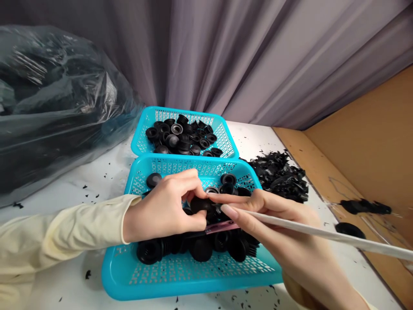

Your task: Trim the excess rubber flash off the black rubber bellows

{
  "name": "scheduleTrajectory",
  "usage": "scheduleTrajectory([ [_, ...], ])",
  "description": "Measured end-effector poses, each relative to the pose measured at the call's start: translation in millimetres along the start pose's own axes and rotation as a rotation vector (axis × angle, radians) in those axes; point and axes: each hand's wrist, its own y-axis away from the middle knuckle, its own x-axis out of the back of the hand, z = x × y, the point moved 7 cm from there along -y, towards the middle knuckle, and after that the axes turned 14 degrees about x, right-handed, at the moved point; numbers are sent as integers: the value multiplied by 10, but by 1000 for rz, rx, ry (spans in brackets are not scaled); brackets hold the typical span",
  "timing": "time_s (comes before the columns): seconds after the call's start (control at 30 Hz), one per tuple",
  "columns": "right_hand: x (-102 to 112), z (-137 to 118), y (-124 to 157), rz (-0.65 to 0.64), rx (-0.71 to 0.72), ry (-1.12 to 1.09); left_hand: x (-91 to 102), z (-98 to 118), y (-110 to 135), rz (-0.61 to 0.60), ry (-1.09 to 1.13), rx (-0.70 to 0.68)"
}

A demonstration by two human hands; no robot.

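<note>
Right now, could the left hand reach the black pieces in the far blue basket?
Probably yes: the black pieces lie uncovered in the open far basket, just past the near basket. The left hand is pinching a dark part, though, so it may need freeing first.

The near basket [193, 289] looks to me like smooth, glossy plastic, the black parts [201, 249] in it like matt rubber, the scraps [280, 176] rough and shiny, the bag [64, 99] crinkled, gleaming clear plastic, the curtain [206, 51] faintly lustrous cloth, and the cream sleeve [87, 228] matt fabric.
</note>
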Motion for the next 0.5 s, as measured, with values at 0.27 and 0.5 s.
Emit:
scheduleTrajectory([
  [0.27,346,-248,-2,206,156,439,311,82,-145,183,-79,-119],
  [0.5,534,-255,88,332,193,556,795,-161,-856,166,-498,-44],
])
